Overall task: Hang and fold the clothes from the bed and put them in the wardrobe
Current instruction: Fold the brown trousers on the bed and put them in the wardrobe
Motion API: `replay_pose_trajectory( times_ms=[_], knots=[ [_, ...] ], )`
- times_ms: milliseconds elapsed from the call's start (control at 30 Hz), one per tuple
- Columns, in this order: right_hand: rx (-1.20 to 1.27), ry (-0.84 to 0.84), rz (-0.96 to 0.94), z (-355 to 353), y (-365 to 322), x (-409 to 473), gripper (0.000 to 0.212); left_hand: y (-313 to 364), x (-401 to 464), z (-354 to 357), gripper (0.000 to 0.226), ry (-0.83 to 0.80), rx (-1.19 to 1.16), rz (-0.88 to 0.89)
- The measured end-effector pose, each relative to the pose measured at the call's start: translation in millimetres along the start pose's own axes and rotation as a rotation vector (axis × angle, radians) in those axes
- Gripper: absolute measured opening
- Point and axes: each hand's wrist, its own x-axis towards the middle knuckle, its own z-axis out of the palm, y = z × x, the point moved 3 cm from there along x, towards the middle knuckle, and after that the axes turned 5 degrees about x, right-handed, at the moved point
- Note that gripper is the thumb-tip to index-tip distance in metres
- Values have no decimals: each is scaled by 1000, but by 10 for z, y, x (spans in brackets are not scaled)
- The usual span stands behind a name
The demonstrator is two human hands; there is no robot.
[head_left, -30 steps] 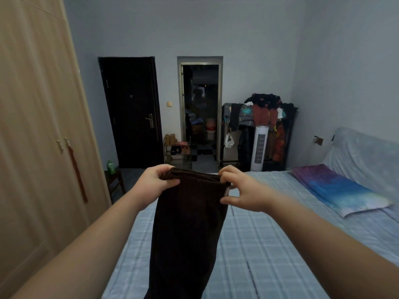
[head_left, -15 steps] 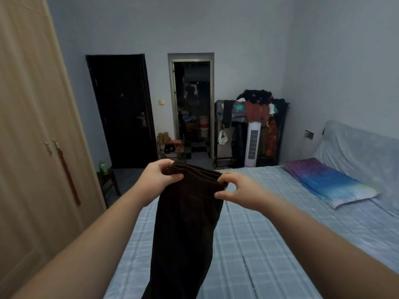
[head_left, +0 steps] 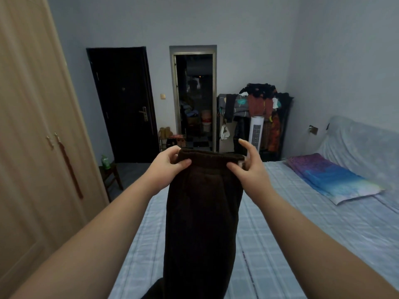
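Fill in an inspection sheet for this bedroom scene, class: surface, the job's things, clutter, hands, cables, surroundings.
Surface: bed with a checked sheet; pillow at its right.
Job's things: dark garment held up by its top edge, hanging over the bed; wardrobe doors closed.
Clutter: loaded clothes rack, white tower fan, green bottle on a stool.
Hands: left hand grips the garment; right hand pinches it, index finger raised.
Cables: nothing seen.
Surroundings: dark door closed, open doorway beside it.
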Motion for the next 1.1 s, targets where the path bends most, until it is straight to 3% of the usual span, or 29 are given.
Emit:
replay_pose_trajectory(
  times_ms=[67, 167, 300, 433, 600, 667, 900, 1100],
  knots=[
    [137, -30, 146, -23, 147, 47, 67, 39, 15, 52, 14, 28, -56, 13],
    [-2, -226, 271, 5, 223, 73, 59, 40, 14, 55, 16, 48, -77, 15],
    [-117, -189, 153, -25, 112, 234, 38, 86, 54, -22, 15, 59, -50, 58],
    [-157, -107, 57, -32, -19, 464, 27, 250, 164, -181, 21, 124, 138, 99],
    [-138, -132, 51, -15, -96, 698, 17, 379, 227, -298, 48, -50, 325, 13],
    [-125, -152, 70, -21, -50, 752, 17, 365, 265, -337, 46, -62, 378, -36],
    [35, -208, 101, -27, -150, 829, 18, 297, 277, -261, 25, 330, 95, 5],
    [-33, -163, -34, 11, -745, 606, 12, 723, 38, -408, 25, 429, 58, 133]
  ],
)
